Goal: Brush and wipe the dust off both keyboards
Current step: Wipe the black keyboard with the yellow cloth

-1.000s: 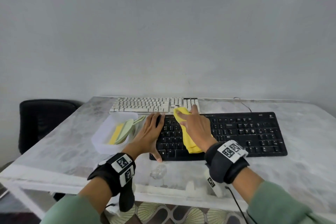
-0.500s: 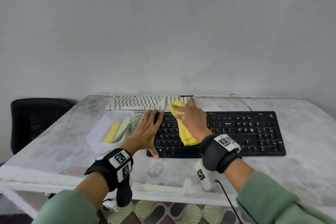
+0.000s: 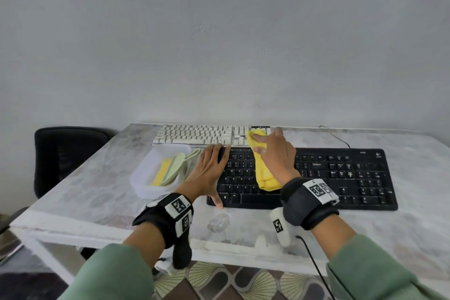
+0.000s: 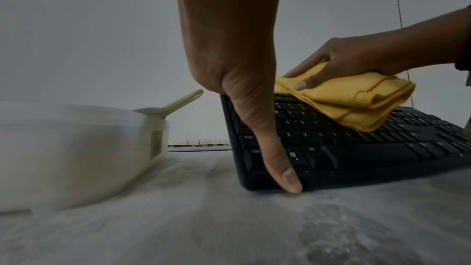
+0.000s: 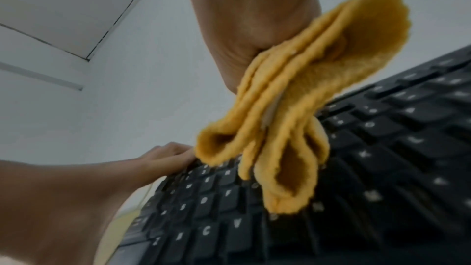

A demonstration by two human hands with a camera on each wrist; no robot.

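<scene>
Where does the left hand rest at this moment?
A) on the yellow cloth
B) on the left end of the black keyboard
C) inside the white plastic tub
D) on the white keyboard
B: the left hand steadies the left end of the black keyboard, thumb at its front corner.

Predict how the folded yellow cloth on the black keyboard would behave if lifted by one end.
The yellow cloth would probably droop, since its folded layers already sag into loose loops below the right hand. It looks light: thin, soft layers. It likely will not slip, as its fuzzy surface drags on the black keyboard.
</scene>
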